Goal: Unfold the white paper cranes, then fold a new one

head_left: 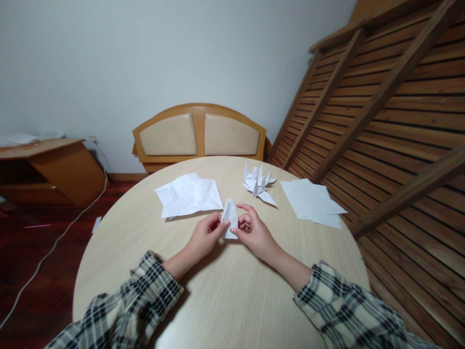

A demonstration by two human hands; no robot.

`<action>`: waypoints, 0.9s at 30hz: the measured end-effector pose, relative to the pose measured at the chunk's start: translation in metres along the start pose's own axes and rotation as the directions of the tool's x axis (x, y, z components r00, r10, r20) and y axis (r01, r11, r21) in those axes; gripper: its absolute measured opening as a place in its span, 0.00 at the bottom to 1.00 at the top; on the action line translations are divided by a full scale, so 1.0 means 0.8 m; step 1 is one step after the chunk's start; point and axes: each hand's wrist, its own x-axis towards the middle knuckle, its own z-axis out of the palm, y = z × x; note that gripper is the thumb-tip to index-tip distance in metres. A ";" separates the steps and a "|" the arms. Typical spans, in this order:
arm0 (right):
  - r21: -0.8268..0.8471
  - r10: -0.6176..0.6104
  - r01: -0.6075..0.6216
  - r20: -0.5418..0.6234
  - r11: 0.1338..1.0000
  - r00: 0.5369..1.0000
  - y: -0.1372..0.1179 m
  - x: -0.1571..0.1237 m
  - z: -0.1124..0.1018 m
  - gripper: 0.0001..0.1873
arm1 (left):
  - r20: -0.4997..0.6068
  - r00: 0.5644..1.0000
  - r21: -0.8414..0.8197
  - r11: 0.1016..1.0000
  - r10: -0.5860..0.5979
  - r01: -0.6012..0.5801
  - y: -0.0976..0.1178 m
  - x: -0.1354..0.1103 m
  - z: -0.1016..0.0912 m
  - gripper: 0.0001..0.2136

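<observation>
Well inside table rim [90,271], hands [203,238] [255,235] pinching paper [230,215]

Left hand [205,236]: pinches folded paper piece [229,215]
Right hand [253,231]: pinches its other side
Behind: creased sheet [189,195], finished cranes [258,183], paper stack [310,202]

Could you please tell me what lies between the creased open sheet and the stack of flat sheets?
Head view: a cluster of folded paper figures, and nearer, the folded piece pinched by the left hand and right hand.
</observation>
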 end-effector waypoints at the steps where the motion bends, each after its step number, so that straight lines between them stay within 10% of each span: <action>1: -0.014 -0.004 0.004 0.001 1.000 1.000 -0.001 -0.001 0.000 0.30 | 0.003 1.000 -0.006 1.000 -0.010 0.010 -0.002 0.000 0.000 0.14; 27: -0.235 -0.196 0.176 -0.063 0.956 0.979 -0.009 0.000 -0.007 0.04 | -0.021 1.000 0.000 1.000 0.006 -0.006 0.006 0.002 -0.006 0.13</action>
